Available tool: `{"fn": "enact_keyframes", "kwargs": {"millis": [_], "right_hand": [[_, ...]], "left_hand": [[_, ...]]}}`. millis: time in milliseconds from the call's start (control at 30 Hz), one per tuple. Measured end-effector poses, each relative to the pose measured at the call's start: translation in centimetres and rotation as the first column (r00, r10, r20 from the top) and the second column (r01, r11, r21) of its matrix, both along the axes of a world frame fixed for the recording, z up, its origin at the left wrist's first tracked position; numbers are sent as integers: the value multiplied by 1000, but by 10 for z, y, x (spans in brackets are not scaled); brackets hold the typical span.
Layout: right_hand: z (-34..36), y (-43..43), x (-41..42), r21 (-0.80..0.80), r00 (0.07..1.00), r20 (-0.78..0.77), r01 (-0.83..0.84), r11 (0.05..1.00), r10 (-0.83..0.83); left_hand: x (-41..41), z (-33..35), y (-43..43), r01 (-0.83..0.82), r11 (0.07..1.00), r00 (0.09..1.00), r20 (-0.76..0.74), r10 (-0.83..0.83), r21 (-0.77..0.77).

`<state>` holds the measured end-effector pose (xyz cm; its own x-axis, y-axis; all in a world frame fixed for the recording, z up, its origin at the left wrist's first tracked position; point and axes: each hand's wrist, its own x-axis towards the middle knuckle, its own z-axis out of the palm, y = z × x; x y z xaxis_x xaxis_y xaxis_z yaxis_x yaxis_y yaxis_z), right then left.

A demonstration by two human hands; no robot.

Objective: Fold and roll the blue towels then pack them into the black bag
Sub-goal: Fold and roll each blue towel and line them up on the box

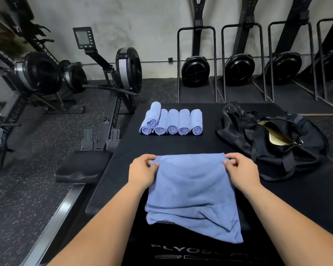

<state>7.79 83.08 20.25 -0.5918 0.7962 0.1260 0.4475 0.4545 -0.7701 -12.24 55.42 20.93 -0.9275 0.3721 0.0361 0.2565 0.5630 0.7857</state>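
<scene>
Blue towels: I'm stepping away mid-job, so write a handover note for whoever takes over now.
Left hand and right hand each pinch a far corner of the unrolled blue towel on the black plyo box.
Done: six rolled towels beyond it, one stacked on top at the left.
Black bag lies open at right, no towel visible inside.
Left: finish folding, roll it, pack all seven.

- I see a black padded box [181, 144] serving as the work surface, with pale lettering at its near edge.
- A rowing machine [123, 73] stands to the left, its monitor [83, 37] raised and its seat [83, 167] just beside the box.
- More rowers [195, 71] stand upright along the grey wall [142, 25].
- Speckled dark floor [27, 189] lies underneath.
</scene>
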Motion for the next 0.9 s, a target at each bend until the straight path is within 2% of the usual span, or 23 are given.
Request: {"fn": "enact_keyframes", "kwargs": {"millis": [67,200,367,567,733,900], "right_hand": [[4,9,-7,8,1000,-7,11,1000,-11],[-4,24,-15,7,998,69,-4,1000,4],[-10,34,-28,-7,997,62,54,998,-54],[-21,33,-41,-1,985,103,141,990,-140],[-39,24,-43,161,978,102,163,973,-181],[-43,27,-48,203,960,207,146,968,-188]], "left_hand": [[-9,2,3,-11,999,1000,19,11,33],[-21,-6,9,-11,1000,1000,29,12,-30],[-34,-10,21,-45,999,998,36,44,13],[-39,-26,30,-44,995,999,-35,41,-85],[-37,-42,29,-68,992,987,-149,52,-104],[-40,-46,33,-55,982,981,-195,19,-179]]}}
